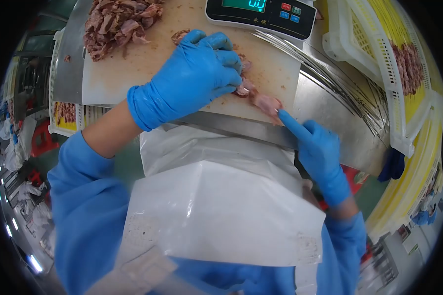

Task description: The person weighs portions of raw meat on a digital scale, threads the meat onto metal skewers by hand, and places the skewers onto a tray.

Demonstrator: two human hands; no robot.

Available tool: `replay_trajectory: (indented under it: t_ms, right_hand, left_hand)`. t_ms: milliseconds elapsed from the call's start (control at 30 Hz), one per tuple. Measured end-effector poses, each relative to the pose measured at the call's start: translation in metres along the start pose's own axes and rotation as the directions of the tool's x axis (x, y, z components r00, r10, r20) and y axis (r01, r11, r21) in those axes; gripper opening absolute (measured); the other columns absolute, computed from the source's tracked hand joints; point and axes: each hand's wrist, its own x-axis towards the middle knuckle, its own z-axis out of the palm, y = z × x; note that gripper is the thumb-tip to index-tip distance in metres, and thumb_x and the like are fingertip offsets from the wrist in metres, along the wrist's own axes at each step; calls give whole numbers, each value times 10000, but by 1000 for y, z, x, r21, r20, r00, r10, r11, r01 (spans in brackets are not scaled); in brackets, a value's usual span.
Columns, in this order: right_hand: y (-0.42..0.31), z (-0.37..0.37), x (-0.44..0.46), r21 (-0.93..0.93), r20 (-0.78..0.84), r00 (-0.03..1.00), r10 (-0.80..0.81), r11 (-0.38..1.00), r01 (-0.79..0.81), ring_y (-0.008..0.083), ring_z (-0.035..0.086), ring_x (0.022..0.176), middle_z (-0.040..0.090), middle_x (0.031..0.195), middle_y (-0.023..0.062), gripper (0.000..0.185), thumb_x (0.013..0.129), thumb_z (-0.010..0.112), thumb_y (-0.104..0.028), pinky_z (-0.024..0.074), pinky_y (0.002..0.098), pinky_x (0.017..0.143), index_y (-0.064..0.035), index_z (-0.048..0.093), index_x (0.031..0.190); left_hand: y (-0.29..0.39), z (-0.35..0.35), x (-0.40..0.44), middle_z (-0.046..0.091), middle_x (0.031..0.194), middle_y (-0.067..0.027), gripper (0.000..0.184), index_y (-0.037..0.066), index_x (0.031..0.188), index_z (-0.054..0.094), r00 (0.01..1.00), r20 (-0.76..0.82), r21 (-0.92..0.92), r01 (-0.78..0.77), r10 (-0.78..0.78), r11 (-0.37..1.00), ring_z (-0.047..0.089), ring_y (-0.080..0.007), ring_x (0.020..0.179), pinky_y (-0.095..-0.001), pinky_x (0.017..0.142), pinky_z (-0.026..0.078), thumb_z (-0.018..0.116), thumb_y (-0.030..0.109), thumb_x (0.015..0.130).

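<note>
Reddish raw meat pieces lie in a row along a metal skewer, low over the front of the white cutting board. My left hand, in a blue glove, is closed on a piece of meat at the row's upper end; its fingers hide most of that piece. At the lower right end, my right hand, also gloved, has its index finger stretched to the last piece. Its other fingers are curled around the skewer's end, which they largely hide; a small shiny bit shows by the fingertip.
A heap of meat is at the board's back left. Behind stands a digital scale. Bare metal skewers lie on the steel table at right, beside white and yellow baskets. Another basket sits at left.
</note>
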Motion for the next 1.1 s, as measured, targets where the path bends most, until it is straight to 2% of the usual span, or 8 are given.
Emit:
replay_trajectory:
  t_ms: [167,233,267,333,467,567,633,1100]
  right_hand:
    - [-28,3,37,32,-38,998,-50,998,52,211,544,530,532,659,54,608,714,535,-7,464,327,485,-287,553,1254]
    - [-16,0,17,78,-55,998,-7,997,11,212,541,528,534,660,54,608,706,542,1,461,327,487,-281,564,1245]
    - [-11,-1,1,131,-59,997,41,991,-33,213,538,525,536,662,55,608,698,548,8,459,326,490,-275,574,1235]
    - [-6,-6,-27,144,-77,991,114,984,-102,214,528,520,526,655,56,599,686,552,24,450,324,488,-260,596,1212]
    - [-4,-11,-49,160,-130,956,264,957,-243,215,501,507,500,637,56,568,654,560,65,429,313,484,-215,654,1139]
    - [-5,-14,-49,187,-128,957,260,954,-235,210,484,500,485,631,53,555,655,550,71,420,308,481,-195,660,1129]
    - [-5,-11,-47,210,-146,957,251,953,-218,209,477,496,481,629,53,552,654,549,72,417,308,480,-187,661,1129]
    - [-4,9,-25,313,-164,960,228,935,-168,208,498,517,505,644,58,563,661,544,87,435,310,499,-192,653,1138]
  left_hand:
    - [-3,-10,0,601,956,63,183,199,882,663,992,124,97,17,-29,995,498,-196,1018,-400,882,344,695,242,706]
    - [-9,-9,1,602,963,61,187,201,891,665,980,-176,-86,83,-97,993,500,-197,1025,-398,890,345,699,245,713]
    - [-13,-8,4,602,963,61,187,201,891,665,979,-179,-86,80,-95,993,500,-197,1025,-398,890,345,699,245,713]
    - [-20,-3,10,604,972,68,207,208,910,667,1000,-28,135,4,0,991,502,-192,1021,-393,903,343,707,239,710]
    - [-22,-13,16,612,991,77,234,220,935,667,999,44,87,8,-12,996,498,-177,1052,-389,922,333,709,238,706]
    - [-13,-20,22,618,999,95,209,235,924,672,982,-173,28,77,-71,997,503,-157,1075,-381,945,321,694,254,717]
    - [-17,-16,24,622,1002,94,185,251,913,682,993,3,80,-119,119,990,513,-149,1084,-379,961,315,680,271,729]
    - [-34,-4,24,614,989,98,117,259,886,688,991,50,-67,-122,125,990,498,-144,1067,-382,951,317,656,260,774]
